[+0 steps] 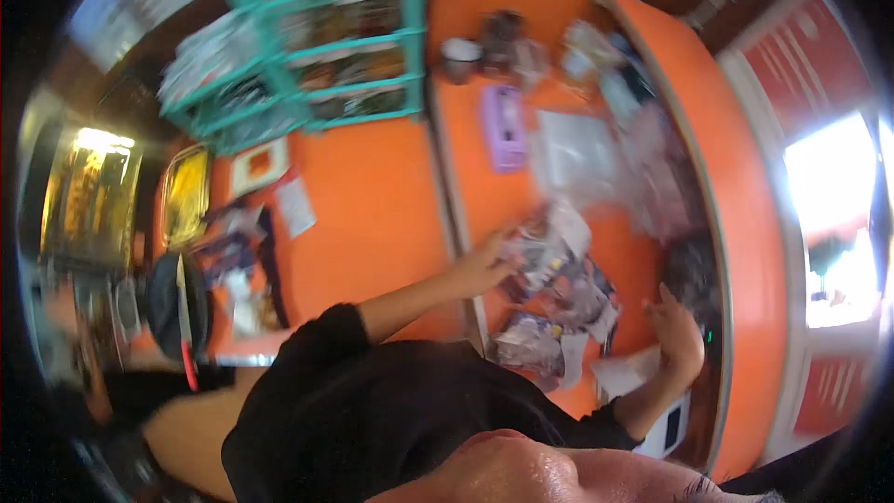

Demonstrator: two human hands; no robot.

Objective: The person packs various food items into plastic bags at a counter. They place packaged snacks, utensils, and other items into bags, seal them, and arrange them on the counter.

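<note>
Packets (549,270) right of left grip (484,265), orange table (363,196)

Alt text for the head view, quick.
A person's left hand is at a pile of crumpled packets on an orange table; the right hand, apparently empty, is to their right. Beyond lie clear plastic and a purple box.

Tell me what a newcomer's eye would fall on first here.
Likely the bright orange tabletop across the middle, with a turquoise plastic rack at its far side. Right of centre, the bare left hand is at a blurred heap of crumpled printed packets. At the left, a red-handled knife lies across a round black pan.
</note>
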